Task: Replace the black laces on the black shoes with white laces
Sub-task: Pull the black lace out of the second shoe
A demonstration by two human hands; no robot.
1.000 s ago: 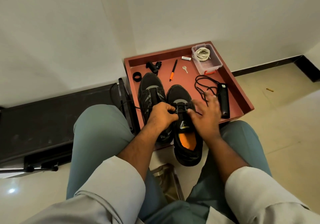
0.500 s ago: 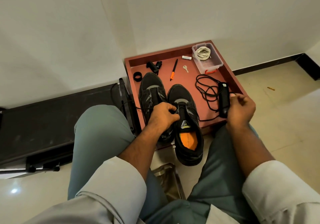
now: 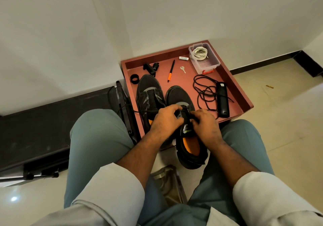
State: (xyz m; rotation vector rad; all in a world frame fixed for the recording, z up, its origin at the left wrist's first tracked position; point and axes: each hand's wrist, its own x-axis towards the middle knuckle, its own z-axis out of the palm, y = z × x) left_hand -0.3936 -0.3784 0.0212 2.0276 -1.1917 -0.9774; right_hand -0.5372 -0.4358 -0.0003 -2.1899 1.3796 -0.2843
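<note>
Item: right shoe (image 3: 185, 113), black, orange insole showing, heel hanging off the near edge of the red tray (image 3: 234, 84). I have both hands on its lace area. Left hand (image 3: 165, 119): fingers curled, gripping the shoe at the eyelets. Right hand (image 3: 204, 124): fingers curled, pinching what looks like black lace at the tongue; the exact strand is hidden.

Change: half a second ago my right hand was out beside the black handset (image 3: 222, 101), drawing lace away; it has come back to the shoe. I judge one length pulled free and the next crossing now being worked out.

Item: loose black lace (image 3: 203, 92), piled in the tray just left of the handset.

Item: left shoe (image 3: 149, 94), beside the right one, a lace end trailing off to the left.

Item: white laces (image 3: 200, 52), coiled in the clear box (image 3: 210, 63) at the far corner, untouched.

Progress: removal stage; no white lace threaded yet.
</note>
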